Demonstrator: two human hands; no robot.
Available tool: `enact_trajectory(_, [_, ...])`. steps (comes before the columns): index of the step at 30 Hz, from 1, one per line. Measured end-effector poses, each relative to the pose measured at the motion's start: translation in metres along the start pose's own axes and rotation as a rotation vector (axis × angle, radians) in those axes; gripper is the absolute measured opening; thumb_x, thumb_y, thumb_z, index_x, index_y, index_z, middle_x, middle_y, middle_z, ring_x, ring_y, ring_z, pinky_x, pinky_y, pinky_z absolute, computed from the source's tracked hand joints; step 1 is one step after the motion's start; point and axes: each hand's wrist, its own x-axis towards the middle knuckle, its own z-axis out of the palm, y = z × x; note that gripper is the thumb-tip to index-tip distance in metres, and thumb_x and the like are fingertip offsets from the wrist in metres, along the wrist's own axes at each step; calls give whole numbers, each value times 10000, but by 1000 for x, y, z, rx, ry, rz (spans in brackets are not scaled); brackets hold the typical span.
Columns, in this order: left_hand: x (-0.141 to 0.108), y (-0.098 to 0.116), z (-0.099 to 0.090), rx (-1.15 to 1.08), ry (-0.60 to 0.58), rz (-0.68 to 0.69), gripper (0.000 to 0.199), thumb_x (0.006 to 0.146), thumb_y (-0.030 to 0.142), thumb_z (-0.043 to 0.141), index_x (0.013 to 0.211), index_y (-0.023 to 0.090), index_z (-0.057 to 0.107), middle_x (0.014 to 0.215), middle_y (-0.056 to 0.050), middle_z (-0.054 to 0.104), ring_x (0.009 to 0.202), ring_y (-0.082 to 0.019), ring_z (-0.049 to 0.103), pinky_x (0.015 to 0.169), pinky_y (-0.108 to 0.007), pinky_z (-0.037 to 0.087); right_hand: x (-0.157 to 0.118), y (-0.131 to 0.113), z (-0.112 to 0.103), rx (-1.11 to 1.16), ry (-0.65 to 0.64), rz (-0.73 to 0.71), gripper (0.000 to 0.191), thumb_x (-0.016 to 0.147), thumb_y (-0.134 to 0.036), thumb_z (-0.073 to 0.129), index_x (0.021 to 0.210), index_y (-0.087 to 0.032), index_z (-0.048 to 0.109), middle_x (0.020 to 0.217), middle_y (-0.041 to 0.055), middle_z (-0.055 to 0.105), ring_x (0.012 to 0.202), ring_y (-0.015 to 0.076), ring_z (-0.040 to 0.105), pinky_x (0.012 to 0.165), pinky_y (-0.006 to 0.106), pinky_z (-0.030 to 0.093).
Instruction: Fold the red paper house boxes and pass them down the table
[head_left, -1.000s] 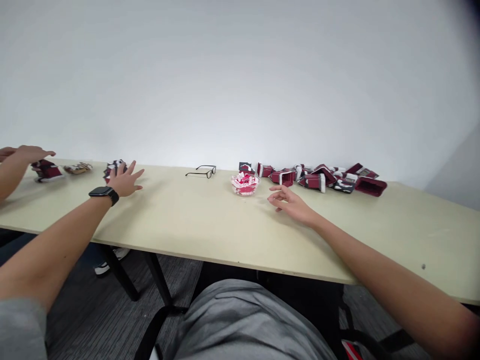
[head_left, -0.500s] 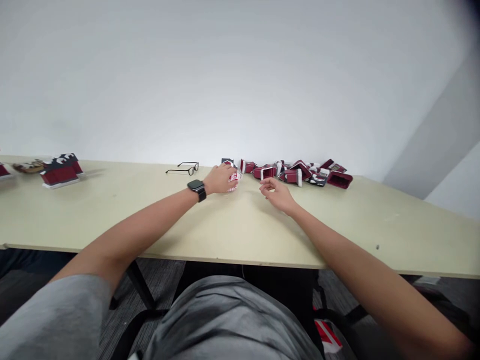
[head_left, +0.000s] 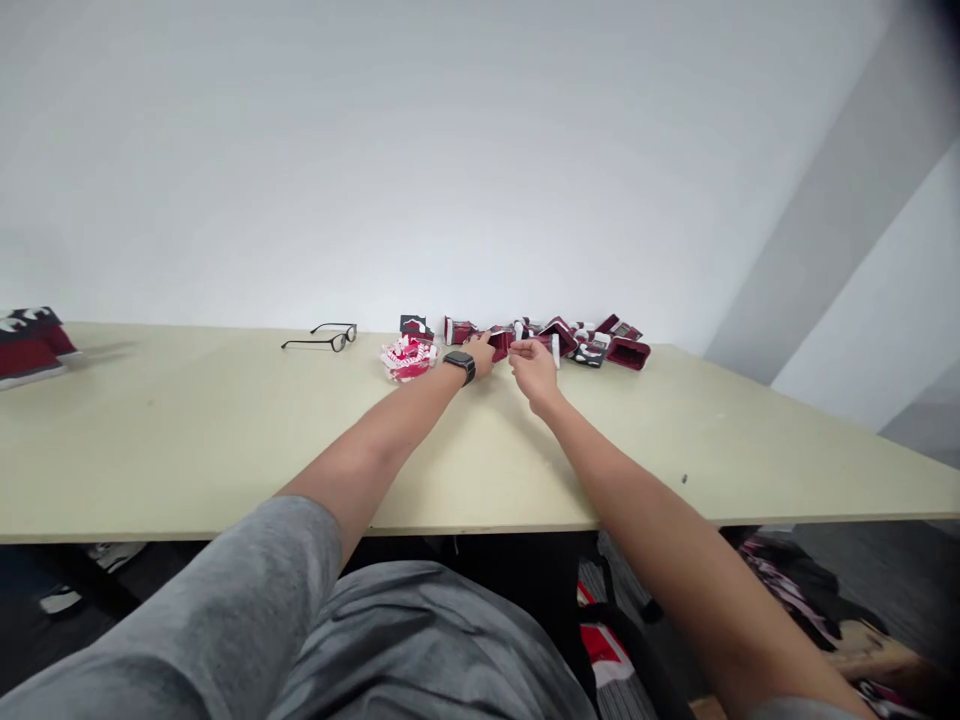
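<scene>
My left hand [head_left: 480, 356], with a black watch on its wrist, is closed on the left end of a small dark red box [head_left: 502, 345] with an open end. Just right of it, my right hand [head_left: 535, 370] has its fingers loosely bent and apart, near the same box. I cannot tell whether they touch it. A red-and-white striped bundle [head_left: 409, 358] lies left of my left hand. Behind that bundle is a small dark piece with white trim [head_left: 415, 325].
Several more dark red boxes [head_left: 628, 352] with white trim lie piled along the wall to the right. Black-framed glasses [head_left: 337, 341] rest on the table [head_left: 225, 430] to the left. Roofed red house pieces [head_left: 30, 350] stand at the far left.
My left hand has left the striped bundle and moved right to the dark red box. My right hand is now closer to it. The view has turned right.
</scene>
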Motion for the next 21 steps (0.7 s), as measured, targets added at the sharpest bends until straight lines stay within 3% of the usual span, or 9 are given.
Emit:
enact_trajectory(5, [-15, -9, -9, 175, -13, 7, 459, 962, 34, 343, 1265, -19, 684, 1491, -285, 497, 1331, -301, 556, 1108, -439, 496, -1, -3, 7, 16, 6, 3, 394, 734, -292, 580, 1110, -180, 619, 1220, 63, 686, 1055, 143, 642, 983, 291, 544])
enact_trajectory(11, [-38, -16, -33, 324, -12, 224, 451, 1011, 80, 327, 1192, 61, 740, 1531, -192, 513, 1400, -296, 494, 1163, -437, 431, -3, -6, -1, 12, 25, 5, 481, 700, -264, 628, 1174, -185, 639, 1337, 59, 659, 1281, 217, 582, 1203, 401, 431])
enact_trajectory(15, [-66, -11, -47, 447, 114, 464, 381, 1034, 125, 396, 1187, 116, 745, 1399, -158, 617, 1304, -266, 550, 1073, -415, 441, -10, -14, -3, 50, -101, 36, 704, 693, -266, 660, 1391, -219, 574, 1493, 55, 577, 1411, 230, 514, 1251, 385, 403])
enact_trajectory(18, [-87, -1, -61, 423, 196, 646, 360, 1052, 145, 395, 1149, 156, 742, 1358, -122, 654, 1256, -236, 571, 1046, -393, 431, -13, -20, -4, 101, -156, 115, 667, 841, -355, 512, 1490, -200, 502, 1522, 82, 547, 1380, 226, 541, 1218, 395, 439])
enact_trajectory(20, [-97, 0, -74, 310, 268, 638, 364, 1068, 174, 376, 1173, 180, 724, 1337, -104, 675, 1223, -213, 583, 1045, -376, 427, -15, -21, -4, 82, -164, 104, 649, 893, -455, 505, 1488, -195, 506, 1506, 92, 557, 1367, 235, 551, 1231, 409, 420])
enact_trajectory(21, [-101, -3, -81, 229, 322, 559, 357, 1074, 202, 376, 1191, 185, 713, 1306, -101, 691, 1192, -207, 592, 1035, -370, 430, -17, -22, -5, 49, -180, 75, 682, 894, -522, 546, 1493, -200, 504, 1511, 95, 552, 1378, 241, 544, 1247, 411, 401])
